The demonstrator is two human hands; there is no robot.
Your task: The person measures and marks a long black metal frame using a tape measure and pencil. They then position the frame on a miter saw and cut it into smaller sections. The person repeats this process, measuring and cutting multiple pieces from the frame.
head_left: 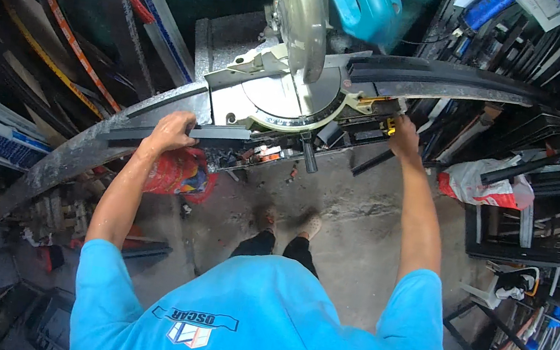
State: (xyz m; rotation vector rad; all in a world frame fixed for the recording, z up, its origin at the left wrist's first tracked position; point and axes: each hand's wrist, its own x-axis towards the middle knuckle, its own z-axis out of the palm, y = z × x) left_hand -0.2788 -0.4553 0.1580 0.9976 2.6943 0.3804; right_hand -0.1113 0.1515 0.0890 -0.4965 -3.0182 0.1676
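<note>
My left hand (172, 131) is closed round a dark grey metal profile (222, 133), which lies along the bench left of the mitre saw's round base (284, 99). At the right, my right hand (405, 137) reaches to the bench's front edge, its fingers closed on a yellow and black tape measure (388, 126). Part of the tape measure is hidden by the fingers. Between my hands stands the mitre saw, with a pale blade guard (307, 20) and a teal handle (356, 2). Its dark front knob (308, 154) points toward me.
A long dark profile (447, 77) lies on the bench right of the saw. Long strips lean at the far left, near an orange one (73, 35). A red bag (183, 171) hangs below my left hand. A white and red sack (485, 182) sits at right.
</note>
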